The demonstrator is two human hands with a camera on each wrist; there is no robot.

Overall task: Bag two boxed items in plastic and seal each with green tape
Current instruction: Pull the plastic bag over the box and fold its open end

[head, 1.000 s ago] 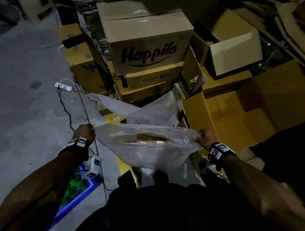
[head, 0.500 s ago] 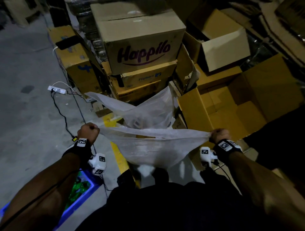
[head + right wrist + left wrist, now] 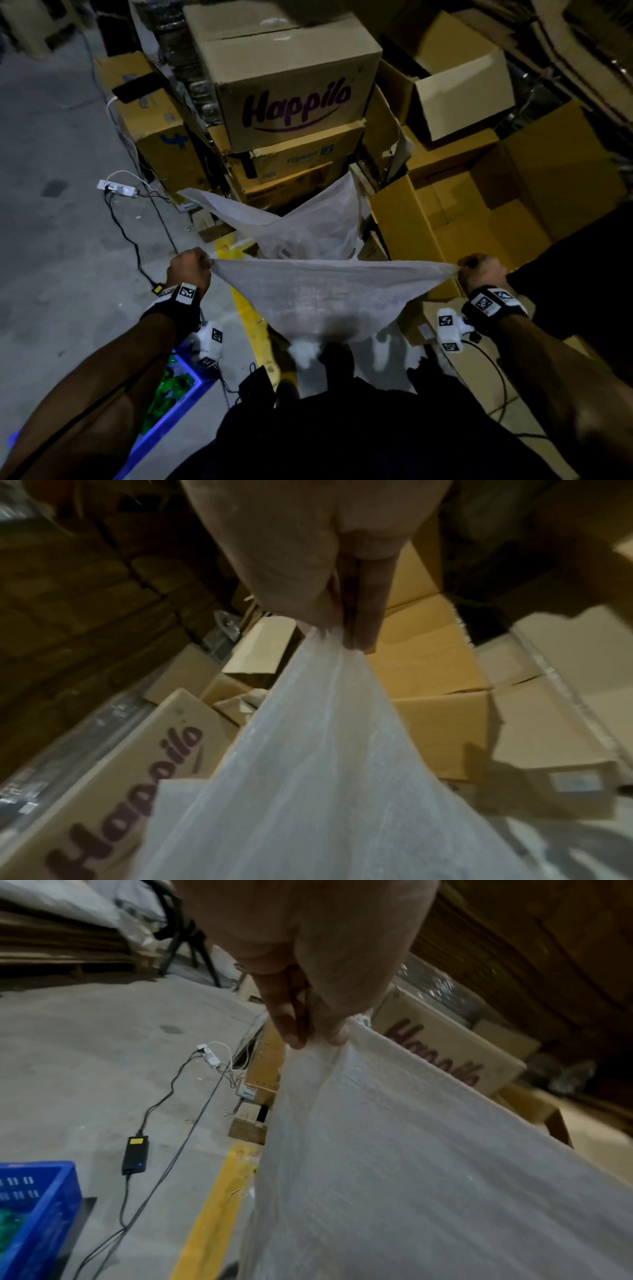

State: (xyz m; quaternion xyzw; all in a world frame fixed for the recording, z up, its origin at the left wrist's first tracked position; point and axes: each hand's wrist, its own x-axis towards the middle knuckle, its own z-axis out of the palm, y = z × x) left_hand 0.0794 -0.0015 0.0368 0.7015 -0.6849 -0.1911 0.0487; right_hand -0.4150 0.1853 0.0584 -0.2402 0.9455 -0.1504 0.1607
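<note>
Translucent, seemingly woven plastic bag (image 3: 329, 298)

Left of the Happilo box (image 3: 291, 85), bare concrete floor (image 3: 51, 240) lay open, crossed only by cables (image 3: 126, 233) and a power strip (image 3: 116, 188). Right of it, stacked cartons (image 3: 479, 192) crowded close. Below it, a stretched plastic bag (image 3: 329, 294) barred the way.

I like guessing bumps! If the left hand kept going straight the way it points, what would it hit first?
Probably the Happilo carton: the left hand, gripping the plastic bag, points toward that stack, though depth is unclear.
</note>
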